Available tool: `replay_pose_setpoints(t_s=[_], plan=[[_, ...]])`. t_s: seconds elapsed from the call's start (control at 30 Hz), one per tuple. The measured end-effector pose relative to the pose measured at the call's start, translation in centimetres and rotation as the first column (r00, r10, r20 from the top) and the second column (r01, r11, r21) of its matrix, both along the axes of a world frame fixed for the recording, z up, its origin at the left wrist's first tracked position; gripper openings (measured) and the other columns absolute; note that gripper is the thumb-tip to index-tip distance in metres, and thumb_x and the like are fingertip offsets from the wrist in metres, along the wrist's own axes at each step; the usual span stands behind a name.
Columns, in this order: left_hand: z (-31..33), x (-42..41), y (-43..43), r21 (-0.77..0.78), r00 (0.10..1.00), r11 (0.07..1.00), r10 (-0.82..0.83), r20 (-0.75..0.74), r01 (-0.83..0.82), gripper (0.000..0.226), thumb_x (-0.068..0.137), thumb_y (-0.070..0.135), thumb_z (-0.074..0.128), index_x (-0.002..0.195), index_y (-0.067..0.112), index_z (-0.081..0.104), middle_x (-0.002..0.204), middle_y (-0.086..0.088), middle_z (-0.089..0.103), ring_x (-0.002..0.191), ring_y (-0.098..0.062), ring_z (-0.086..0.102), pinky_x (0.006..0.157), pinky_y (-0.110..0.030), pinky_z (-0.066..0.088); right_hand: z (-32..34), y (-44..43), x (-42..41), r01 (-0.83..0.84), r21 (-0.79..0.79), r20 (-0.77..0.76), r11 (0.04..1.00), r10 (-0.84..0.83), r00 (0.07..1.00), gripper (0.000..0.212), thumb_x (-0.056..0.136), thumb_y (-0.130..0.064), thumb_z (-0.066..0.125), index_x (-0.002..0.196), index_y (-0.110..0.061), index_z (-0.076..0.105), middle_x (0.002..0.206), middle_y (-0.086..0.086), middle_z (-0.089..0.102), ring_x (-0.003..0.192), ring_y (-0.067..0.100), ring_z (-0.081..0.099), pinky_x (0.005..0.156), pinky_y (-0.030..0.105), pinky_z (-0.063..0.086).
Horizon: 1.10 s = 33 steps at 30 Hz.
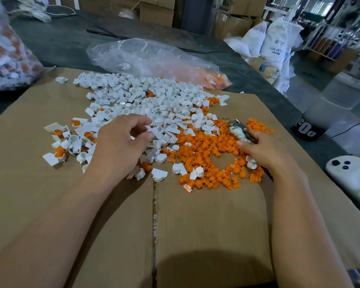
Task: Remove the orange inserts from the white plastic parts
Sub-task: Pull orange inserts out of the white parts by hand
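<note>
Matte cardboard [195, 225] bears glossy white parts [154, 96] (ribbed orange inserts [206, 146] beside).

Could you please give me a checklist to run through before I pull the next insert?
1. Tool gripped in right hand: ok.
2. Part held in left hand: cannot tell; its curled fingers are at the white pile.
3. Filled parts at hand: ok, several lie just left of the left hand.
4. Inserts kept apart: not ok, a few white parts lie among them.
5. Bare cardboard in front of the piles: ok.
</note>
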<state>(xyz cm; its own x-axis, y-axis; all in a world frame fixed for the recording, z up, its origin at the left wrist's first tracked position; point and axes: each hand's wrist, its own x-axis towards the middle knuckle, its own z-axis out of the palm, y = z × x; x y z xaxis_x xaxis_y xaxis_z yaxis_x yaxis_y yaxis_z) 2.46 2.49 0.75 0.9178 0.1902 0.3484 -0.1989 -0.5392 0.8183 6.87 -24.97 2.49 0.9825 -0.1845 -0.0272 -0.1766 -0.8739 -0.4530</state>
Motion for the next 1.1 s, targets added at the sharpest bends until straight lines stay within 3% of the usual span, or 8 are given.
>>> replay_pose_setpoints(t_s=[0.1,0.23,0.4,0.7,0.8,0.93,1.0,1.1], plan=[[0.3,-0.1,-0.1,-0.086,0.998,0.995,-0.049,-0.029,0.046,0.018,0.087,0.017,0.062,0.1,0.03,0.063,0.083,0.019,0.058,0.063,0.008,0.054,0.056,-0.008,0.037,0.1,0.1,0.0,0.004,-0.024,-0.016,1.0,-0.005,1.0,0.055,0.092,-0.037,0.052,0.14,-0.017,0.036,0.14,0.007,0.043,0.126,0.025,0.041,0.09,0.033,0.035],[1.0,-0.5,-0.5,-0.331,0.986,0.936,-0.153,-0.07,0.122,0.016,0.088,0.009,0.059,0.088,0.024,0.064,0.071,0.008,0.06,0.045,0.004,0.054,0.044,-0.008,0.041,0.1,0.3,0.1,0.012,-0.031,-0.058,0.999,-0.014,0.998,0.065,0.088,-0.045,0.054,0.142,-0.016,0.033,0.141,0.009,0.042,0.126,0.027,0.041,0.099,0.039,0.036],[1.2,-0.6,-0.5,-0.436,0.971,0.886,-0.221,-0.091,0.161,0.012,0.085,0.008,0.062,0.086,0.02,0.064,0.079,0.002,0.062,0.057,0.0,0.06,0.051,-0.016,0.049,0.0,0.5,0.0,0.008,-0.006,-0.035,1.0,-0.008,0.999,0.061,0.086,-0.046,0.057,0.135,-0.014,0.042,0.129,0.01,0.052,0.114,0.026,0.049,0.082,0.032,0.038],[1.3,-0.1,-0.4,-0.572,0.978,0.814,-0.184,-0.095,0.097,0.021,0.087,0.002,0.058,0.093,0.022,0.061,0.081,-0.002,0.059,0.059,-0.007,0.065,0.048,-0.016,0.049,0.0,0.5,-0.1,0.026,-0.051,-0.001,0.998,-0.026,1.0,0.069,0.087,-0.048,0.055,0.143,-0.016,0.03,0.146,0.008,0.036,0.13,0.026,0.037,0.101,0.04,0.034],[1.3,0.1,-0.3,-0.628,0.978,0.774,-0.183,-0.097,0.082,0.027,0.086,-0.003,0.058,0.096,0.022,0.06,0.086,-0.002,0.056,0.066,-0.013,0.069,0.052,-0.018,0.051,0.4,1.2,-0.5,0.024,-0.065,0.17,0.998,-0.013,0.985,0.059,0.088,-0.044,0.055,0.138,-0.017,0.04,0.14,0.005,0.045,0.125,0.022,0.042,0.094,0.035,0.037],[1.2,0.0,-0.4,-0.646,0.964,0.753,-0.248,-0.096,0.129,0.031,0.086,-0.01,0.053,0.095,0.018,0.064,0.095,-0.009,0.055,0.069,-0.013,0.069,0.061,-0.016,0.053,1.1,4.5,-1.5,-0.193,0.048,0.417,0.98,0.156,0.895,0.03,0.088,-0.033,0.058,0.116,-0.023,0.062,0.108,-0.009,0.061,0.088,-0.006,0.05,0.08,0.013,0.037],[1.3,-0.1,-0.6,-0.647,0.954,0.748,-0.28,-0.107,0.147,0.03,0.086,-0.01,0.052,0.091,0.017,0.065,0.101,-0.016,0.057,0.069,-0.013,0.069,0.062,-0.015,0.053,0.8,6.8,-2.3,-0.379,0.009,0.416,0.925,0.341,0.843,0.022,0.087,-0.031,0.059,0.105,-0.02,0.068,0.094,-0.012,0.057,0.078,-0.004,0.05,0.076,0.015,0.04],[1.3,-0.1,-0.8,-0.647,0.952,0.748,-0.286,-0.113,0.148,0.028,0.086,-0.008,0.053,0.087,0.016,0.065,0.102,-0.02,0.059,0.069,-0.012,0.069,0.063,-0.015,0.053,-0.1,9.8,-2.6,-0.532,-0.095,0.332,0.841,0.531,0.78,0.025,0.088,-0.033,0.058,0.105,-0.019,0.068,0.091,-0.008,0.053,0.084,0.005,0.048,0.076,0.021,0.036]])
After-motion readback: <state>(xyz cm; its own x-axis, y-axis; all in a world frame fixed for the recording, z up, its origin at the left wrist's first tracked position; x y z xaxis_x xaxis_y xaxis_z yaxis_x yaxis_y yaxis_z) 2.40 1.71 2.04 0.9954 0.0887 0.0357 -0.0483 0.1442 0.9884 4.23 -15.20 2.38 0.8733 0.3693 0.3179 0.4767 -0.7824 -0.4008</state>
